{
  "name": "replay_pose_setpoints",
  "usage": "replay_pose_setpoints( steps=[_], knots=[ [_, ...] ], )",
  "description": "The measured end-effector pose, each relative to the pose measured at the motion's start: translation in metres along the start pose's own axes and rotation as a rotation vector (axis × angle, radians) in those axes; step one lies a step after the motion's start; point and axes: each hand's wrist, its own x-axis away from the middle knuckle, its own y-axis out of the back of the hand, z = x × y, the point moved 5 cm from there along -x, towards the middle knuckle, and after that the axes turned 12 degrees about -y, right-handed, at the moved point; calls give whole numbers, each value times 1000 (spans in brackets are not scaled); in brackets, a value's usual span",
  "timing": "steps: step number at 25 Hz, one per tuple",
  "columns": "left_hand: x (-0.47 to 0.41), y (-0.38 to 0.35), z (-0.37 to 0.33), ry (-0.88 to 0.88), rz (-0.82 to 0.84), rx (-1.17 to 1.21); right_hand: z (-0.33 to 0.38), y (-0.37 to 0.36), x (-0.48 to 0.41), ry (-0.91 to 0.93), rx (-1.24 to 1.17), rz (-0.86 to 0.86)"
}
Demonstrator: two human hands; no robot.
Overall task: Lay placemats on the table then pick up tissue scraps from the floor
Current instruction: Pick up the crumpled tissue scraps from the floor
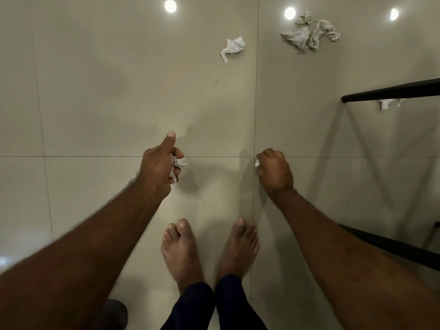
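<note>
I look straight down at a glossy beige tiled floor point(119, 91). My left hand point(159, 165) holds white tissue scraps point(180, 163) in its curled fingers, with the forefinger stretched forward. My right hand point(275, 171) is closed in a fist around a tissue scrap point(257, 163) that peeks out at its left side. One crumpled tissue point(233, 47) lies on the floor ahead. A cluster of several crumpled tissues point(309, 32) lies further right. Another tissue scrap point(387, 103) lies under a black bar at the right.
A black metal furniture frame point(390, 91) crosses the right side, with a second black bar point(392, 248) lower down. My bare feet point(209, 253) stand at the bottom centre. Ceiling lights reflect in the tiles at the top.
</note>
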Motion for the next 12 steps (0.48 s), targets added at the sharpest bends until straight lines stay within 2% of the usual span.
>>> replay_pose_setpoints(
  steps=[3,6,8,10,12],
  knots=[
    [12,-19,-1,51,116,-19,1,14,-6,-105,-234,25],
    [31,-48,-5,127,174,24,14,47,0,-329,-663,-19],
    [45,-70,-12,160,169,41,36,70,9,-455,-949,39],
    [64,-92,-28,161,186,50,63,101,20,-477,-1133,91],
    [81,-108,-45,162,191,77,86,131,33,-433,-1177,122]
  ],
)
